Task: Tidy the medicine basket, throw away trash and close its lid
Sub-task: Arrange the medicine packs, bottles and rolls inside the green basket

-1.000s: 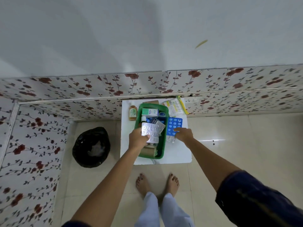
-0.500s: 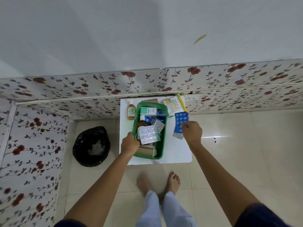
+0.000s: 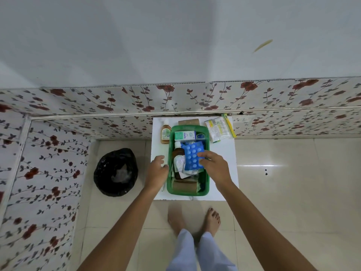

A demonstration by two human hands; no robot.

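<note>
A green medicine basket stands on a small white table. Inside it lie a white-green box, a brown bottle, silver blister strips and a tan roll. My right hand holds a blue blister pack over the basket's middle. My left hand rests at the basket's left rim with fingers apart, holding nothing.
An amber bottle stands left of the basket. A clear packet with a yellow strip lies at the table's back right, and a brown card lies behind the basket. A black-lined bin sits on the floor to the left. My bare feet are below the table.
My right hand picked the blue blister pack off the table's right side and carried it left over the basket. My left hand let go of the silver strips and moved to the left rim.
</note>
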